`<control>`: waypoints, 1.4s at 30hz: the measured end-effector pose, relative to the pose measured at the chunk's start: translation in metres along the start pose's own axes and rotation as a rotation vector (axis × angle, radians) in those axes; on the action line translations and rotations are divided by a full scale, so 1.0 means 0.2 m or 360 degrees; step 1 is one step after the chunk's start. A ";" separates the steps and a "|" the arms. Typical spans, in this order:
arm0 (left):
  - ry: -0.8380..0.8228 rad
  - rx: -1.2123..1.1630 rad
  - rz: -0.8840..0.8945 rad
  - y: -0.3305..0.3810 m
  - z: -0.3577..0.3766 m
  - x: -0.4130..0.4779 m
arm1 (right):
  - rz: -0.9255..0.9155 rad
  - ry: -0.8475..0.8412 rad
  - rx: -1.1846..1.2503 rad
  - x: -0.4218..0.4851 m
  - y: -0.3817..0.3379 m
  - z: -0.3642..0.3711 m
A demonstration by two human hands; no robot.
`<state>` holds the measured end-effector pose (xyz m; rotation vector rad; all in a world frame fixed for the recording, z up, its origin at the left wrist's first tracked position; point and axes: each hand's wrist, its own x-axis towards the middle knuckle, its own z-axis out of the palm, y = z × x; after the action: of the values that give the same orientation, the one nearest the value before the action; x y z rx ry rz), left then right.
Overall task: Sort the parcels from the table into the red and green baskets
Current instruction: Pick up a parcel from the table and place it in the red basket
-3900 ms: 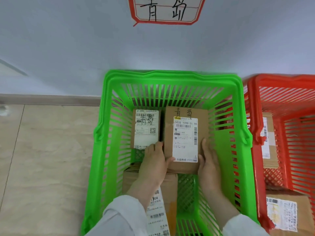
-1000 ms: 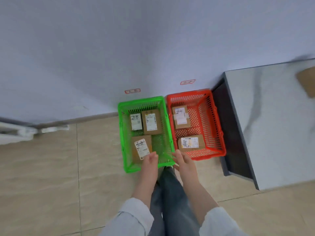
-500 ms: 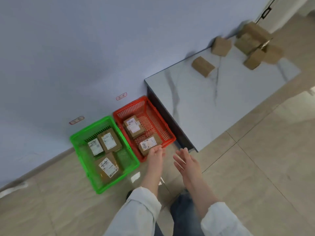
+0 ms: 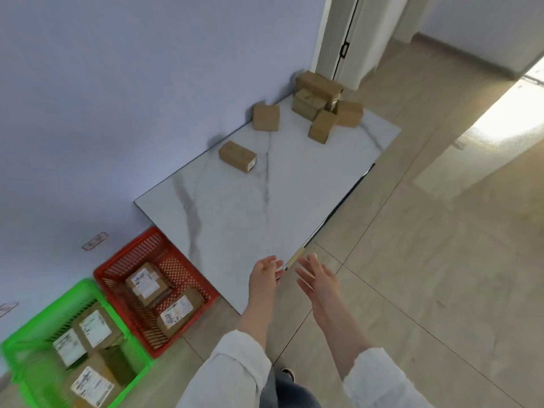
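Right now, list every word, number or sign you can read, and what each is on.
No text is legible in this view.
Red-bordered wall sign above the red basket: blurred.
Second wall sign near the green basket: blurred.
Green-basket parcel labels: print too small.
Red-basket parcel labels: print too small.
Sticker on the nearest table parcel: too small.

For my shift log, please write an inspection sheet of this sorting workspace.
Surface: white marbled table, low, against the wall.
Job's things: brown parcels at the table's far end, nearest parcel lying apart; green basket and red basket on the floor, both holding labelled boxes.
Clutter: nothing seen.
Hands: left hand and right hand open, empty, near the table's corner.
Cables: nothing seen.
Surroundings: tiled floor, blue-grey wall, doorway behind the table.
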<state>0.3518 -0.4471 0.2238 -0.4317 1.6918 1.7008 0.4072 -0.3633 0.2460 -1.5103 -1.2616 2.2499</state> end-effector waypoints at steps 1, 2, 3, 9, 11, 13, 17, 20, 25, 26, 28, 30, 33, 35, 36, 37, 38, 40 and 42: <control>-0.0018 0.0023 0.0009 0.03 0.09 0.04 | -0.0002 0.0005 0.0023 0.06 -0.07 -0.03; -0.0024 0.0045 0.0017 0.06 0.16 0.08 | -0.0002 0.0012 0.0035 0.12 -0.12 -0.05; -0.0028 0.0061 0.0026 0.10 0.23 0.13 | -0.0003 0.0025 0.0040 0.17 -0.17 -0.07; -0.0091 0.0054 0.0077 0.39 0.72 0.52 | -0.0127 0.0062 -0.0002 0.65 -0.68 -0.13; -0.0112 0.0076 0.0081 0.48 0.85 0.64 | -0.0151 0.0118 -0.0009 0.78 -0.85 -0.15; -0.0111 0.0068 0.0021 0.56 0.97 0.74 | -0.0124 0.0161 -0.0007 0.88 -1.01 -0.15; -0.0151 0.0055 -0.0014 0.77 1.20 0.95 | -0.0137 0.0167 0.0029 1.11 -1.28 -0.16; -0.0183 0.0081 -0.0032 0.88 1.34 1.10 | -0.0092 0.0208 0.0065 1.27 -1.41 -0.15; -0.0145 0.0074 -0.0058 1.01 1.50 1.39 | 0.0013 0.0198 0.0013 1.57 -1.58 -0.13; -0.0135 0.0066 -0.0065 1.03 1.53 1.44 | 0.0030 0.0195 0.0002 1.64 -1.60 -0.14; -0.0090 0.0047 -0.0082 1.06 1.59 1.55 | 0.0051 0.0177 -0.0023 1.78 -1.67 -0.15; -0.0033 0.0031 -0.0096 1.09 1.67 1.66 | 0.0068 0.0156 -0.0043 1.93 -1.74 -0.16; 0.0057 -0.0007 -0.0125 1.15 1.82 1.83 | 0.0079 0.0105 -0.0102 2.16 -1.90 -0.17; 0.0129 -0.0081 -0.0151 1.18 1.94 1.95 | 0.0108 0.0060 -0.0193 2.34 -2.03 -0.18; 0.0169 -0.0120 -0.0160 1.20 1.98 1.99 | 0.0118 0.0045 -0.0227 2.41 -2.08 -0.18; 0.0211 -0.0150 -0.0167 1.21 2.03 2.03 | 0.0128 0.0021 -0.0263 2.48 -2.13 -0.18; 0.0258 -0.0179 -0.0178 1.22 2.08 2.08 | 0.0141 -0.0013 -0.0309 2.57 -2.18 -0.18; 0.0346 -0.0245 -0.0213 1.25 2.16 2.17 | 0.0173 -0.0073 -0.0418 2.72 -2.28 -0.18; 0.0419 -0.0302 -0.0235 1.29 2.22 2.24 | 0.0198 -0.0124 -0.0527 2.86 -2.37 -0.15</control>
<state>-0.0336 0.1102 0.1579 -0.8815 1.6364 1.7614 0.0092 0.2614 0.1810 -1.6626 -1.6759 2.2818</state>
